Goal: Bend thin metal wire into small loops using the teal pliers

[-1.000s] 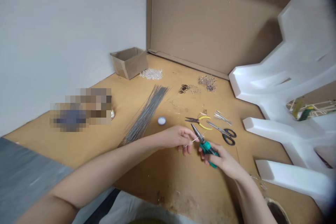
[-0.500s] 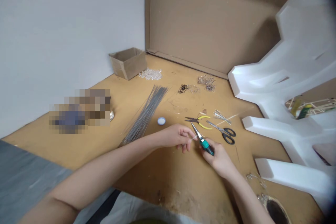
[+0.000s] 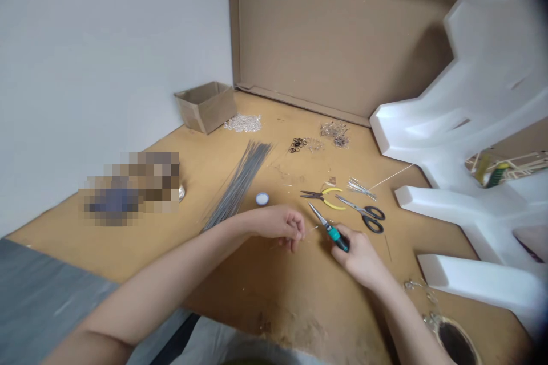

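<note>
From my remote seat I see the pair of long-nosed metal pliers with teal and black handles point(image 3: 334, 233) in my right hand point(image 3: 359, 256), its fingers closed around the handles. The tool runs slantwise, its nose aimed away from me and over to the left, passing just beyond the reach of my left hand point(image 3: 286, 227). Between that hand and the pliers shows a short, thin, silvery length of wire point(image 3: 314, 228), lying roughly crosswise to the nose and slightly to its left. My left fingers are curled inward; blur keeps me from telling whether they grip the wire.

Both hands are over the brown table point(image 3: 342, 313), whose surface is marked and stained near my side. Room is tighter on the far side: the dark-jawed pliers with yellow handles point(image 3: 331, 190) lie just past the teal pair's tip, and the black-handled metal scissors point(image 3: 363, 210) lie beside them to the right. Beyond my left wrist are the small round white cap with a blue rim point(image 3: 262, 199) and the long bundle of thin grey wires point(image 3: 240, 182). White moulded foam point(image 3: 445, 279) borders the right side.
</note>
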Demonstrator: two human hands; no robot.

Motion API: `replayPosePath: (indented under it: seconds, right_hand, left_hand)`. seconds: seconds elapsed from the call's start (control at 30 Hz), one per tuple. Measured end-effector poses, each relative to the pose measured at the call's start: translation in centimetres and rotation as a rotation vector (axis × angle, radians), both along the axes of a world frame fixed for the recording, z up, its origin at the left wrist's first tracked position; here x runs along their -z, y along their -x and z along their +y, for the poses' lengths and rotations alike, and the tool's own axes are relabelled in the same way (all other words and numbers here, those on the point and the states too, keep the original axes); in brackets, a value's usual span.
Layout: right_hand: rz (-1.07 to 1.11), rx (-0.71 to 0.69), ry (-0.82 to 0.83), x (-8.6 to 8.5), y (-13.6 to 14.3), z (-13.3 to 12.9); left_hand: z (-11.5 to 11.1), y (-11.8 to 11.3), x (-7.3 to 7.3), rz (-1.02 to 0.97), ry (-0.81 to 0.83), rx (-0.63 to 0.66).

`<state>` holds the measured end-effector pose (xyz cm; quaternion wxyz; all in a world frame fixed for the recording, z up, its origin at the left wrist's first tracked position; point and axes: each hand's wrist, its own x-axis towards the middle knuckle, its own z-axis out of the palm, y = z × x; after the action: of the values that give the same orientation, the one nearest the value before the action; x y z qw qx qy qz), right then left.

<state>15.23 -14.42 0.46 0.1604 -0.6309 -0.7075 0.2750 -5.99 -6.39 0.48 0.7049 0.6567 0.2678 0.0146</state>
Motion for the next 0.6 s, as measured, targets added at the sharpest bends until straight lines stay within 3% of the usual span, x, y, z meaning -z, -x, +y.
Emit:
replayPosePath:
  seconds: [0.07, 0.2, 0.37, 0.53, 0.6]
  right_hand:
    - [-0.046, 0.036, -0.006, -0.1, -0.5, -0.1]
    - [-0.118, 0.051, -0.034, -0.3, -1.1, -0.1]
    - [-0.122, 0.04, -0.038, -0.5, -0.9, -0.2]
    - [-0.164, 0.093, -0.031, -0.4, -1.2, -0.1]
    - [-0.193, 0.134, -0.037, -0.3, -1.5, 0.0]
  left_hand:
    - [0.0, 0.3, -0.5, 0.028, 0.013, 0.016]
    - [0.2, 0.7, -1.4, -0.077, 0.048, -0.07]
    - [0.1, 0.4, -1.5, -0.217, 0.065, -0.121]
    - [-1.1, -0.6, -0.3, -0.413, -0.147, -0.493]
    - [-1.6, -1.0, 0.8, -0.425, -0.245, -0.548]
